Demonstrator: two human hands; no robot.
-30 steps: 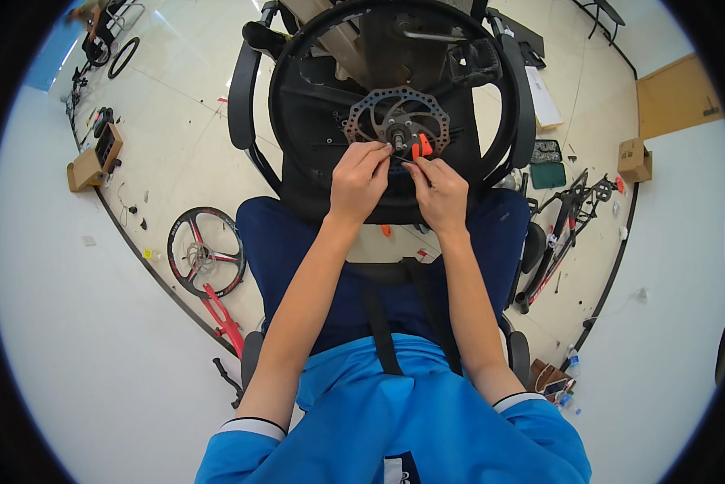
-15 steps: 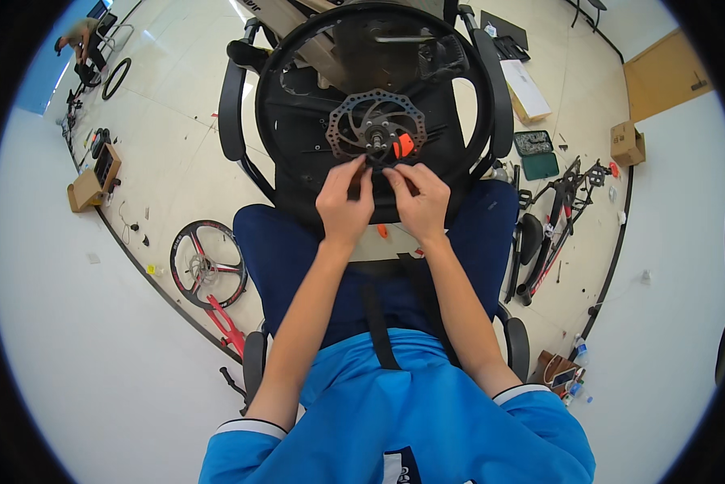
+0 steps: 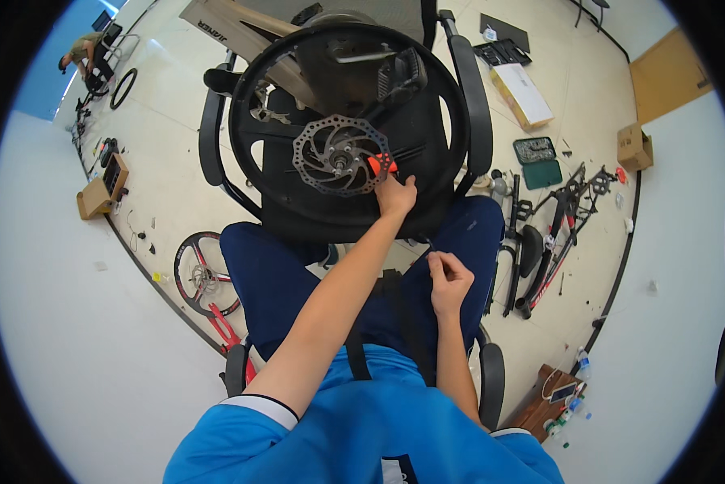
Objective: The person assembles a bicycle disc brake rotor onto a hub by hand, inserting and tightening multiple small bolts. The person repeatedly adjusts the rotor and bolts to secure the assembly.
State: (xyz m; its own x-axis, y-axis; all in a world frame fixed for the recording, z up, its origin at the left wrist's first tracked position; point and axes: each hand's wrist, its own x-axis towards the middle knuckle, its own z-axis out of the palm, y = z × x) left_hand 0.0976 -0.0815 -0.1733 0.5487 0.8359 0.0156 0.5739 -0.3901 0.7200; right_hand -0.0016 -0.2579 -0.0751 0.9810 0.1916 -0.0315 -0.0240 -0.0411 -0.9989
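Have left hand point(image 3: 396, 196) at orange piece point(image 3: 383, 164) by brake disc point(image 3: 318, 137), upper centre of frame; cannot tell grip. Apparently pinching thin dark piece point(image 3: 428, 241) in right hand point(image 3: 451, 284), right of centre. Judge both light, stiff, easily dropped; take dark piece mid-length, orange by sides.

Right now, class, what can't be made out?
1. Head view: what, if anything, the left grip holds; the hand's back hides it.
2. Head view: what the thin dark object at the right grip is; too small.
3. Head view: brown wooden door, cut off by the picture's rim.
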